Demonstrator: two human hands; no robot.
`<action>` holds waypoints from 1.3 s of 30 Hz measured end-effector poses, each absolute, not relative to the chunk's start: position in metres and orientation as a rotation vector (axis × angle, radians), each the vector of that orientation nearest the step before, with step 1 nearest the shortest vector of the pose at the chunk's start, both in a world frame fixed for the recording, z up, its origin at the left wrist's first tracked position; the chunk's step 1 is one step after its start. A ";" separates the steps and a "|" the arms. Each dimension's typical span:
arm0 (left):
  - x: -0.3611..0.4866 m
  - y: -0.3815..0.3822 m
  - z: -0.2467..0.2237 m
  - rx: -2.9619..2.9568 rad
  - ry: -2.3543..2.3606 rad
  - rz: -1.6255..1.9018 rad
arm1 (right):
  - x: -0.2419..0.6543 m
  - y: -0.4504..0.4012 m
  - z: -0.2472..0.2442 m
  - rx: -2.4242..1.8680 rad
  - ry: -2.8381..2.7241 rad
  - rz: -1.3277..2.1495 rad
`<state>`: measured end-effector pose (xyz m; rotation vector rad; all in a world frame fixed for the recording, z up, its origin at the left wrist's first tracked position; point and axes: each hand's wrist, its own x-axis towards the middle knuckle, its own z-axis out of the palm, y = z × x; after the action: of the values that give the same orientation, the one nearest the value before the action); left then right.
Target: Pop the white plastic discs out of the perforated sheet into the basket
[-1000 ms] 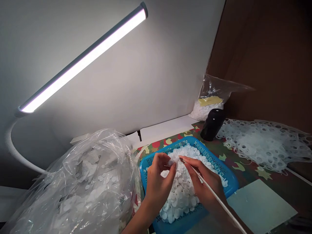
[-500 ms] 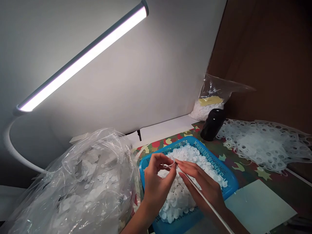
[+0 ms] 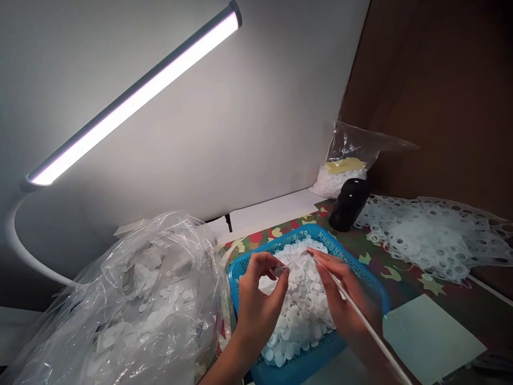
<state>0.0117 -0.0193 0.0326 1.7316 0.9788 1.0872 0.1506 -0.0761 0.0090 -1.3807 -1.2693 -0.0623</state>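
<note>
Head view: left hand (image 3: 259, 302) pinching a small whitish piece (image 3: 279, 270), right hand (image 3: 348, 294) gripping a long, thin white rod or cord (image 3: 371, 329), both above a blue perforated plastic basket (image 3: 316, 361). Work looks unfinished: many round white discs (image 3: 296, 307) lie loose inside it.

Open air above far basket rim (image 3: 272, 245), cylinder (image 3: 349, 206) rightward

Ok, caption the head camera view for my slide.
Left hand pinching a small pale piece, right hand holding a thin white stick, over a blue basket of white discs.
</note>
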 end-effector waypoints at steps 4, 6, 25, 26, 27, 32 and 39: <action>0.012 -0.017 0.034 1.641 0.968 1.090 | 0.164 -0.078 0.013 -1.421 -1.073 -0.111; 0.011 -0.015 0.034 1.569 0.951 1.084 | 0.171 -0.080 0.017 -1.428 -1.087 -0.124; 0.008 -0.007 0.035 1.439 0.874 0.947 | 0.154 -0.084 0.020 -1.364 -1.338 0.370; 0.009 -0.007 0.035 1.448 0.869 0.957 | 0.152 -0.084 0.020 -1.356 -1.350 0.366; 0.009 -0.008 0.034 1.453 0.866 0.964 | 0.150 -0.083 0.021 -1.346 -1.359 0.358; 0.009 -0.010 0.033 1.517 0.860 1.004 | 0.144 -0.080 0.021 -1.321 -1.358 0.313; 0.010 -0.013 0.032 1.636 0.883 1.041 | 0.144 -0.078 0.016 -1.335 -1.391 0.247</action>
<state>0.0102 -0.0126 0.0321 1.6363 0.8832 1.0413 0.1437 -0.0782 0.0158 -1.3346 -1.3913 0.2475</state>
